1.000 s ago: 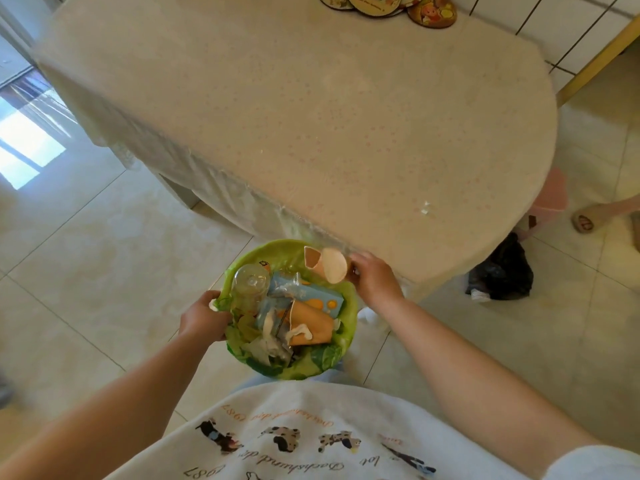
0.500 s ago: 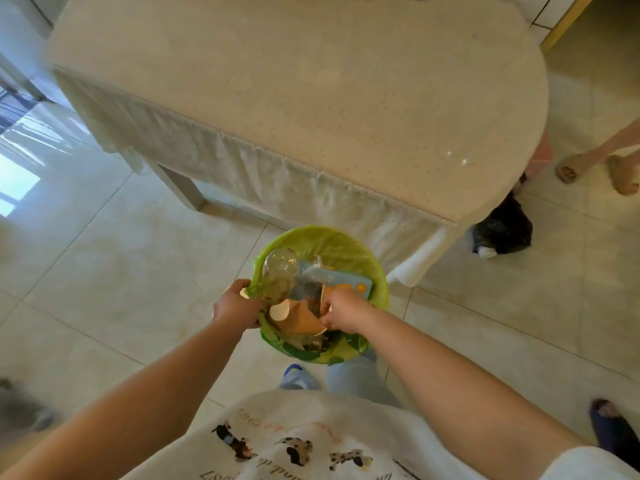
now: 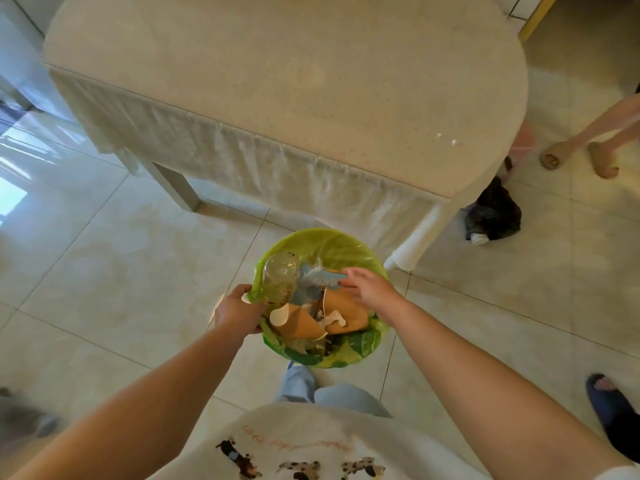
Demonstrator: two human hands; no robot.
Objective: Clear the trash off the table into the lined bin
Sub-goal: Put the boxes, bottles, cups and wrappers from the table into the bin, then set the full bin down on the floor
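A round bin with a green liner (image 3: 329,242) is held above the tiled floor, in front of the table (image 3: 311,81). It is full: a clear plastic bottle (image 3: 280,277), a blue carton (image 3: 320,280), crumpled brown paper cups (image 3: 301,322) and white scraps. My left hand (image 3: 239,311) grips the bin's left rim. My right hand (image 3: 369,287) hovers over the right side of the bin, fingers spread, touching the blue carton's edge without holding anything. A few white crumbs (image 3: 446,138) lie on the tablecloth near its right edge.
A black bag (image 3: 493,213) lies on the floor by the table's right corner, with a pink object (image 3: 521,142) behind it. Another person's sandalled feet (image 3: 578,159) stand at the right. A dark slipper (image 3: 611,407) is at the lower right.
The bin has come away from the table edge and sits lower. My right hand dropped the paper cup into the bin, pressed on the trash, and now lifts with its fingers apart.
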